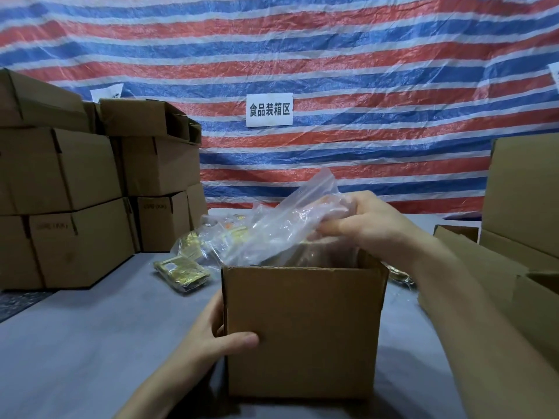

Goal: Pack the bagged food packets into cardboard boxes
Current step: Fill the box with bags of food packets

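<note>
Two hands are busy in the head view, and both are ours. Our left hand (217, 334) grips the open box (305, 331) at its left front corner. The thumb lies flat on the front wall and the fingers curl round the left side. The open box stands upright on the gray table (90, 343), right in front of us.

Our right hand (369, 225) is just above the back of the open box. Its fingers and thumb pinch the top of a clear bag (272, 234). The clear bag leans up and out over the left back edge of the open box, and its low end dips inside. We see yellow and orange things through the plastic, but they are too blurry to tell apart.

Some gold packets (181, 270) lie on the table, behind the open box and to its left. They do not touch it.

Farther left of the open box stands a stack of shut boxes (60, 207). More boxes (526, 192) sit to the right of it. Behind the open box hangs a striped sheet (332, 55) in red, white and blue, with a white sign (269, 110) stuck on it.
</note>
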`<state>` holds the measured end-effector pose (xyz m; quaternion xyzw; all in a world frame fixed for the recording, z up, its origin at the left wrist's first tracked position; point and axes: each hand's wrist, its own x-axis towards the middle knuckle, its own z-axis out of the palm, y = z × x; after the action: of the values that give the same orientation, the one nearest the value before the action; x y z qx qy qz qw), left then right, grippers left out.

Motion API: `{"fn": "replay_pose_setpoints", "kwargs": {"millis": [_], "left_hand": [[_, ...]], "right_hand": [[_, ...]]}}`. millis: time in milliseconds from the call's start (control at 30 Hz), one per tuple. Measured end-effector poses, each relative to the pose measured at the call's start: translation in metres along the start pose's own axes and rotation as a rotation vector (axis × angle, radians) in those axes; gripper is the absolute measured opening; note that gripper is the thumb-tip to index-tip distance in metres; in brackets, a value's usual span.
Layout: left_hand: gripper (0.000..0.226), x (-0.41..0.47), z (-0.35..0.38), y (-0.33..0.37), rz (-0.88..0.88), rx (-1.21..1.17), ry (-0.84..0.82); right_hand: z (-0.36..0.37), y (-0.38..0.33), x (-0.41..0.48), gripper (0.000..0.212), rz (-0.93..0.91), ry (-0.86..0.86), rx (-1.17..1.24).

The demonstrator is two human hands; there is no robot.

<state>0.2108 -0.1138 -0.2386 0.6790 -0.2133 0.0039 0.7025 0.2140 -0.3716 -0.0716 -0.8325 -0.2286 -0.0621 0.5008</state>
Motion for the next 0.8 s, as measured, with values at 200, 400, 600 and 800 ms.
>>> {"fn": "replay_pose_setpoints", "kwargs": {"millis": [200,400,600,800], "left_hand": [[0.094,-0.001,0.000,0.001,-0.027,0.016,0.013],[0.085,-0.001,0.002,0.003,-0.023,0.012,0.027],[0.089,-0.001,0.000,0.003,-0.008,0.056,0.023],[0.087,0.000,0.002,0.005,0.048,0.176,0.034]], "right_hand": [[-0.019,-0.004,-0.010,0.013,0.002,-0.082,-0.079],[-0.015,-0.010,-0.010,0.016,-0.052,0.038,-0.038],[-0.022,-0.013,-0.015,0.028,0.144,-0.296,0.015],[-0.010,-0.001,-0.009,0.012,0.300,-0.041,-0.295]]}}
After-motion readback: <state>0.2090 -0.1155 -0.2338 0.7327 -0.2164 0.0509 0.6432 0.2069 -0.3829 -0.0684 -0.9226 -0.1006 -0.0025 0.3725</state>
